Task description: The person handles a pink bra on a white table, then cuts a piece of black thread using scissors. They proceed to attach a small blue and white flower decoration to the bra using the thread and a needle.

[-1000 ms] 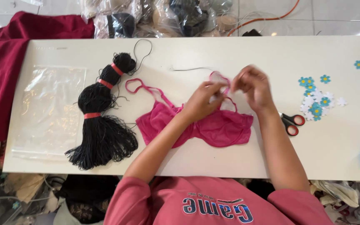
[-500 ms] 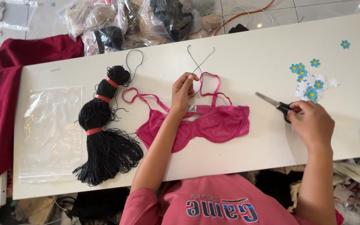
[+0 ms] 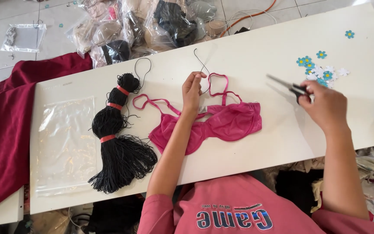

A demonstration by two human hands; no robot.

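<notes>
Left hand (image 3: 192, 90) is pinching a thin black cord (image 3: 203, 68) above the pink bra (image 3: 221, 125); right hand (image 3: 325, 106) is gripping scissors (image 3: 287, 85) over the white tabletop (image 3: 247, 52), clear bags (image 3: 152, 26) lying on the tiled floor.

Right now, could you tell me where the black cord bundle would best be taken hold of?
Grip the black cord bundle at its narrow waist by the lowest red band, coming from above. There the strands are cinched tight; below they fan out loose, and the top trails a thin loop. Neither hand is near it.
</notes>
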